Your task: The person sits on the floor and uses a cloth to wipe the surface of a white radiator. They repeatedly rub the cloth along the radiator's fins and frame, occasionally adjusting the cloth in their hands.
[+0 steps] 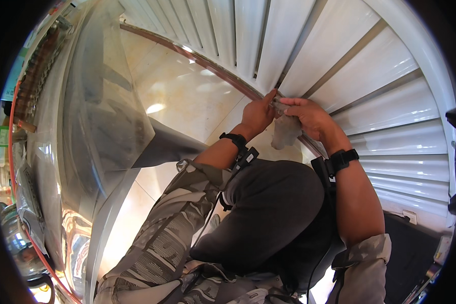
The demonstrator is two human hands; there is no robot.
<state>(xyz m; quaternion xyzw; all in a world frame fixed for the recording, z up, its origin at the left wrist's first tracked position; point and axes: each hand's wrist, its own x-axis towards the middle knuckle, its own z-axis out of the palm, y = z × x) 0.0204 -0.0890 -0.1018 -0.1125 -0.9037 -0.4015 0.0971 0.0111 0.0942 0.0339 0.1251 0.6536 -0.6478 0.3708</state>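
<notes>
Low on a white radiator (292,41) with wide columns, both hands meet at a crumpled grey cloth (287,131). My right hand (313,117) pinches the cloth between thumb and fingers, and its loose end hangs below. My left hand (257,114) grips the cloth's other side, with the index finger reaching the bottom of a gap between two columns. Part of the cloth is hidden behind the fingers. A reddish-brown strip (220,72) runs along the radiator's lower edge beside the hands.
To the left, a table's clear plastic cover (106,110) hangs down. A glass pot (22,243) and an orange cord (12,152) are at the far left. Pale floor tiles (182,98) lie under the radiator. A wall socket (409,217) is at the right.
</notes>
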